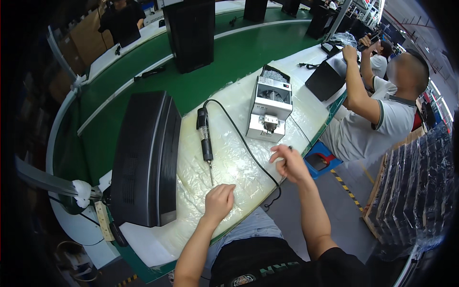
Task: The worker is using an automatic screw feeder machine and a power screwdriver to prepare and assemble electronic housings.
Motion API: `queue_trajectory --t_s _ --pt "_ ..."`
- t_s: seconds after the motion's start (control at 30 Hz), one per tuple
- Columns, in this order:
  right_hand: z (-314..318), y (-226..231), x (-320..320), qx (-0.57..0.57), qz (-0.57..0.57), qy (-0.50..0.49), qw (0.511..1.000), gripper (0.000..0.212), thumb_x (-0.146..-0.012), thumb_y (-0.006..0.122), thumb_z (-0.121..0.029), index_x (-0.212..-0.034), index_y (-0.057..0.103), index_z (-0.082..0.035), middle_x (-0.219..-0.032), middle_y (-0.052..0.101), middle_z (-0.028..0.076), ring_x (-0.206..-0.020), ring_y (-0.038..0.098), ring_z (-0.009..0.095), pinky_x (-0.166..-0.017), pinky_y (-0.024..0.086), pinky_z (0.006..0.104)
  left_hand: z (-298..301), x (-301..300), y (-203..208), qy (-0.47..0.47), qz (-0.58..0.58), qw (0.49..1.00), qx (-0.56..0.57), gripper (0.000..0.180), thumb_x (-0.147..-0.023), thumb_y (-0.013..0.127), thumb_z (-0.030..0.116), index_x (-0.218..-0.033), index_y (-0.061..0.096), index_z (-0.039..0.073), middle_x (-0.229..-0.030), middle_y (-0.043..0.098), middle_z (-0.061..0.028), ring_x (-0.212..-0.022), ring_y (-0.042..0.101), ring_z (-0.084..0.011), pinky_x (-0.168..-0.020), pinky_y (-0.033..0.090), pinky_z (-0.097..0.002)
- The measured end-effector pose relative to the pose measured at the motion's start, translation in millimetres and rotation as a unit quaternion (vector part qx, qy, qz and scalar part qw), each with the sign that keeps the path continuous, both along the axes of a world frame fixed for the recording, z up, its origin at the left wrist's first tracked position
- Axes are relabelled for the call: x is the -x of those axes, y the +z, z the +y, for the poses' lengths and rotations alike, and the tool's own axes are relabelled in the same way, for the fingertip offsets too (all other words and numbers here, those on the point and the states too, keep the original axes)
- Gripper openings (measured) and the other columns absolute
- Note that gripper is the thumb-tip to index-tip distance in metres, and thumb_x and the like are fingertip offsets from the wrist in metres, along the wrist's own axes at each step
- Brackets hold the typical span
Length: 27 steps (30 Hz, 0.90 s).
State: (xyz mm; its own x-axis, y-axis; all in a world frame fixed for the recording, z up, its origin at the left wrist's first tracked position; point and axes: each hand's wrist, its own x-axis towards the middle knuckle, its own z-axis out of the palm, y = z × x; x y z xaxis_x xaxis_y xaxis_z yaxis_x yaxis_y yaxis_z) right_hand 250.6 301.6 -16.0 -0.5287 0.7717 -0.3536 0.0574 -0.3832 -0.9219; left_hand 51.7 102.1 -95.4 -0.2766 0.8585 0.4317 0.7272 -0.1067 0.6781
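driver [204, 136] lies unheld between casing [143, 162] and feeder [268, 106]; fastening appears not in progress, and completed or remaining work cannot be determined. left hand [220, 201] is loosely clenched near the bit [211, 173]; right hand [290, 165] has bent fingers, grip contents unclear

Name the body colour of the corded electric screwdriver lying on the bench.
The electric screwdriver has a mostly black body, seen in the head view.

My left hand [220, 202], curled, near the tip of one black screwdriver [205, 139]; my right hand [289, 164], bent, near one silver machine [268, 106].
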Motion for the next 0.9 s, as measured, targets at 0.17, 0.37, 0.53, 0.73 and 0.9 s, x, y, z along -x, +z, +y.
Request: queue_trajectory --t_s 0.17,0.37,0.53,0.73,0.9 --pt "24 5 -2 -0.022 0.017 -0.040 0.999 0.040 -0.106 0.045 -0.031 -0.115 0.055 0.007 -0.085 0.065 0.013 -0.041 0.042 0.010 -0.035 0.031 0.0246 1 2 -3 0.015 -0.072 0.997 0.019 0.015 -0.084 0.064 -0.003 -0.096 0.071 0.001 -0.086 0.071 -0.0125 -0.075 0.069 -0.0290 -0.067 0.056 -0.0371" --pt "27 -35 6 0.039 -0.113 0.097 0.988 0.036 -0.105 0.051 -0.030 -0.115 0.056 0.004 -0.077 0.067 0.011 -0.038 0.038 0.008 -0.034 0.025 0.0244 -2 3 -5 -0.017 -0.069 0.997 -0.030 0.017 -0.081 0.065 -0.005 -0.097 0.071 0.000 -0.081 0.070 -0.0124 -0.070 0.069 -0.0270 -0.061 0.055 -0.0368" --pt "24 -51 12 0.025 -0.080 0.094 0.992 0.031 -0.104 0.056 -0.029 -0.115 0.055 0.001 -0.079 0.066 0.011 -0.040 0.038 0.007 -0.035 0.026 0.0238 2 -4 0 -0.039 -0.060 0.997 -0.024 0.018 -0.082 0.065 -0.001 -0.099 0.070 0.002 -0.077 0.069 -0.0095 -0.063 0.067 -0.0243 -0.056 0.054 -0.0348" --pt "23 -63 1 0.053 0.011 0.035 0.998 0.024 -0.107 0.048 -0.023 -0.115 0.054 0.000 -0.083 0.065 0.013 -0.043 0.039 0.008 -0.037 0.030 0.0227 43 -34 -1 -0.198 -0.004 0.980 -0.010 0.018 -0.080 0.068 0.007 -0.098 0.069 0.007 -0.072 0.064 -0.0056 -0.060 0.066 -0.0219 -0.054 0.053 -0.0351" --pt "15 -67 2 0.010 -0.020 -0.043 0.999 0.029 -0.109 0.044 -0.027 -0.114 0.056 -0.001 -0.080 0.067 0.012 -0.039 0.041 0.012 -0.036 0.031 0.0235 45 -41 -16 -0.201 -0.045 0.978 -0.033 0.015 -0.080 0.068 0.009 -0.095 0.066 0.009 -0.065 0.057 -0.0037 -0.056 0.063 -0.0213 -0.051 0.051 -0.0357"
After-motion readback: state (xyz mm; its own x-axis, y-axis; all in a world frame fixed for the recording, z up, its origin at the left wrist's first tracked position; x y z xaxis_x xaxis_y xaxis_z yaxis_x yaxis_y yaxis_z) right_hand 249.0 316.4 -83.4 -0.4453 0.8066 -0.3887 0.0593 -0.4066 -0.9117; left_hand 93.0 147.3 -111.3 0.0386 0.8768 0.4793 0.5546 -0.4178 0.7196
